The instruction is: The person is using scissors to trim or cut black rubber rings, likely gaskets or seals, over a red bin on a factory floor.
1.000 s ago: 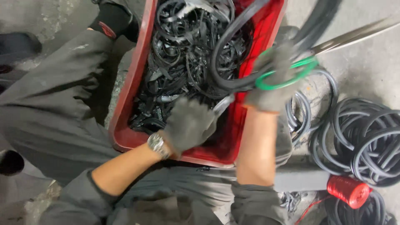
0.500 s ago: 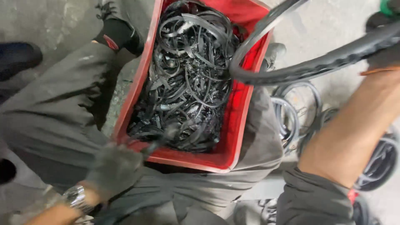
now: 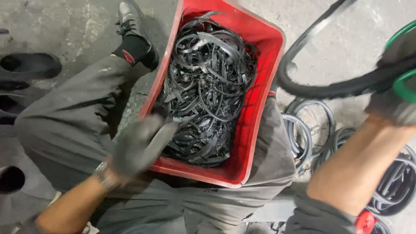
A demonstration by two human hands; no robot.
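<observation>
Item 1: black rubber hose [image 3: 329,89], thick, matte, curved in a loop; upper right of frame, arcing from top edge down past the crate's right rim and across to the right edge. Blurred, so surface detail can't be read.

Item 2: right hand [image 3: 396,93], grey glove, far right edge; fingers closed round the hose together w/ a green-handled tool [image 3: 403,82], only its green loop visible. Bare forearm runs down to lower right.

Item 3: left hand [image 3: 141,145], grey glove, lower left of centre, over the crate's near-left rim; blurred, fingers extended toward the scraps. Can't tell if it grips anything. Wristwatch [image 3: 104,175] at the wrist.

Item 4: red plastic crate [image 3: 255,130], centre, resting on the lap betw. the knees; roughly full of black rubber strips [image 3: 208,86], thin, curled, tangled, glossy in places.

Item 5: coiled black hoses [image 3: 312,130] on the concrete floor [image 3: 346,47], right of crate, just beside the knee; more coils at lower right.

Item 6: red spool [image 3: 366,222], bottom right edge, partly cut off.

Item 7: black shoe [image 3: 130,17], top left of centre, on the floor.

Edges/room: crate's left rim near the left trouser leg; open floor at upper right, behind the hose loop.
</observation>
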